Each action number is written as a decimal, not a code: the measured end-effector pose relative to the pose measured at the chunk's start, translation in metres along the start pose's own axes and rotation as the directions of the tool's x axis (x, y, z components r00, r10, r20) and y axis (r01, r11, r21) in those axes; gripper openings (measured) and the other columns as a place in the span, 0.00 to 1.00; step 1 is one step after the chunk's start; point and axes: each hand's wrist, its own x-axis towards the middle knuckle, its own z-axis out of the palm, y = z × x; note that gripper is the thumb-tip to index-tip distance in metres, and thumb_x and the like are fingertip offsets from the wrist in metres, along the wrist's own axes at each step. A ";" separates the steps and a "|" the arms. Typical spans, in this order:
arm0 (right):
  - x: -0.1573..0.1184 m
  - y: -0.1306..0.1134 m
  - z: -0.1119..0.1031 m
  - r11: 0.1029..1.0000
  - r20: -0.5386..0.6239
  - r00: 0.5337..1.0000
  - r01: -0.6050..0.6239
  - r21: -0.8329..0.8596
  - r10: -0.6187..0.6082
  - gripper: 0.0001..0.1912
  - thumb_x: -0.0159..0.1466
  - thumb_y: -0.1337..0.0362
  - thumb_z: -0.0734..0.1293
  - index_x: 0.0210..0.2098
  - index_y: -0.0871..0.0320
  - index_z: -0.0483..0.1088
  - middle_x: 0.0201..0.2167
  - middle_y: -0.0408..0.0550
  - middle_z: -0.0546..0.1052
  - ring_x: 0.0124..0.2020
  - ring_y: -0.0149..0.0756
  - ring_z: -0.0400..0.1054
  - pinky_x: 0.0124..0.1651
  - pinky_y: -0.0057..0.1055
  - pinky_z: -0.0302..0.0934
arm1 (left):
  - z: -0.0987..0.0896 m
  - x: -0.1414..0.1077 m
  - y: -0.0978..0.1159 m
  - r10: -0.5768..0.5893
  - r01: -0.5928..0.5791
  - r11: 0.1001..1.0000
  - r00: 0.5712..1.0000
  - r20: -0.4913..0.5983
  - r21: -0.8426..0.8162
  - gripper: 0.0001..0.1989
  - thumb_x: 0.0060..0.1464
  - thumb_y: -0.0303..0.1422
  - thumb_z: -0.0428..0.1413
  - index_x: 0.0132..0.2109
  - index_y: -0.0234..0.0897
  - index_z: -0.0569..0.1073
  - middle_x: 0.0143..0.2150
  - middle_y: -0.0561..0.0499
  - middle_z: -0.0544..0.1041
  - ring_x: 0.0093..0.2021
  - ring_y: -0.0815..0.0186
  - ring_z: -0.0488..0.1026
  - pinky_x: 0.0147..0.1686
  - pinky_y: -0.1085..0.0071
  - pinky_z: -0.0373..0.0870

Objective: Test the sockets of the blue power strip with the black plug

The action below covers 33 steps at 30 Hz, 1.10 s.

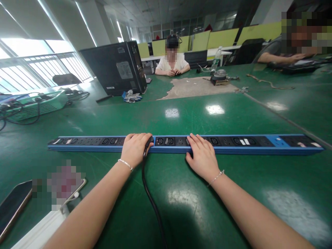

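Our left hand [135,148] is curled round the black plug [149,141]; right hand [203,155] lies over the blue power strip [259,150], mid-table [109,119], can't tell if gripping. Cable [146,180] drag could skew the plug; weak bracing, strip slides.

left: green plastic lattice basket [53,104] | far left: black computer tower [109,69], gloves [132,97] at its foot | far centre: ragged beige sheet [189,88], clear bottle [217,59] behind | near left: dark-screened phone [14,200]
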 end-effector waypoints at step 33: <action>0.001 0.000 -0.001 1.000 0.007 1.000 0.003 -0.022 -0.003 0.27 0.59 0.65 0.60 0.58 0.61 0.61 0.59 0.51 0.65 0.61 0.43 0.54 0.60 0.42 0.47 | 0.038 -0.012 0.002 -0.150 0.109 0.960 0.978 -0.144 -0.258 0.15 0.59 0.39 0.48 0.51 0.42 0.68 0.49 0.46 0.75 0.50 0.61 0.70 0.55 0.59 0.58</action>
